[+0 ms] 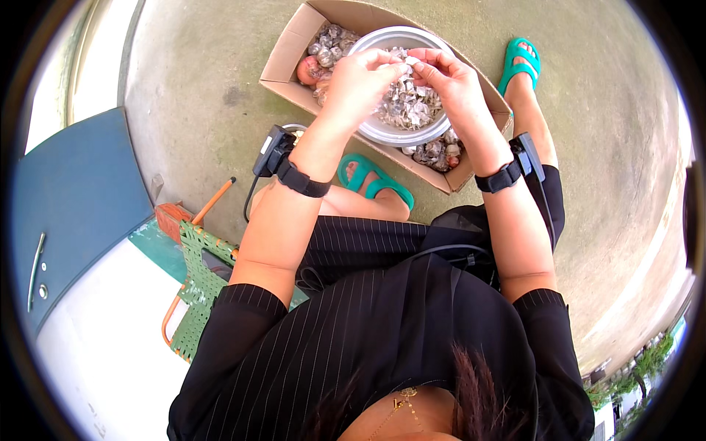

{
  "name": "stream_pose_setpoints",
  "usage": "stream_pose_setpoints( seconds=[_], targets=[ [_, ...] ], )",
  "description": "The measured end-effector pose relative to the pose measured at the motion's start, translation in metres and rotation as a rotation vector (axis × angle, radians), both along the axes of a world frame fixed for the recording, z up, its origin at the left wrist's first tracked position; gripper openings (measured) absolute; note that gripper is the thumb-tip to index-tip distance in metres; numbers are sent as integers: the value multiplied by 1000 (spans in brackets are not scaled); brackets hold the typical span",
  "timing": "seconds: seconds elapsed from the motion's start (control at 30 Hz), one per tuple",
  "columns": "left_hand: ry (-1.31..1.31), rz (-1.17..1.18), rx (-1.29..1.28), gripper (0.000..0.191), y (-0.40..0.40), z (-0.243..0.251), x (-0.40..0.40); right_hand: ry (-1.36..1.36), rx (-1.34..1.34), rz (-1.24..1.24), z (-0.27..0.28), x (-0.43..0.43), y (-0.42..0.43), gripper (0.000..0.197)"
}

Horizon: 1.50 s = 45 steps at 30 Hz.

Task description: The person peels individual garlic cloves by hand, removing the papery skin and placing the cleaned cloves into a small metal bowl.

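Both my hands meet over a round metal basin (380,135) that rests on a cardboard box (287,91). Pinched between the fingertips of my left hand (367,80) and my right hand (449,80) is a small whitish piece, seemingly garlic or its skin (411,60); the fingers partly hide it. Papery garlic peelings (411,105) lie in the basin. Garlic bulbs (325,55) fill the box's left end beside a reddish round thing (310,70), perhaps an onion. More bulbs (436,154) show at the box's lower right end.
Partly behind my left forearm is a small round container (295,128). My feet in green sandals (375,179) stand on either side of the box on the concrete floor. A green woven chair (201,275) and a blue door or panel (83,204) are at the left.
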State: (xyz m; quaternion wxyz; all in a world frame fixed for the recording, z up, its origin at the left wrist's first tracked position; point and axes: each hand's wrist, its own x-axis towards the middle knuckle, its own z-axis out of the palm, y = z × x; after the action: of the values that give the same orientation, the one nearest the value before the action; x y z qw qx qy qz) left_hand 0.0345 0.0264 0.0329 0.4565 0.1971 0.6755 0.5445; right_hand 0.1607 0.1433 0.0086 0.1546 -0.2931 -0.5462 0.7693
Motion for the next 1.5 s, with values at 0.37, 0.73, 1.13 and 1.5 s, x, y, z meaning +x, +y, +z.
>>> stream_pose_setpoints(
  seconds=[0.37,0.73,1.13,1.5],
  targets=[
    [799,-160,-10,23,0,-6,11,-48,178,143,-4,1,-2,15],
    [1024,-282,13,21,1,-11,11,59,142,254,-5,5,5,14],
    [457,-70,-14,22,2,-16,-1,104,-222,187,3,7,4,18],
    [481,-13,18,24,4,-12,10,85,165,27,-18,0,4,12]
  ],
)
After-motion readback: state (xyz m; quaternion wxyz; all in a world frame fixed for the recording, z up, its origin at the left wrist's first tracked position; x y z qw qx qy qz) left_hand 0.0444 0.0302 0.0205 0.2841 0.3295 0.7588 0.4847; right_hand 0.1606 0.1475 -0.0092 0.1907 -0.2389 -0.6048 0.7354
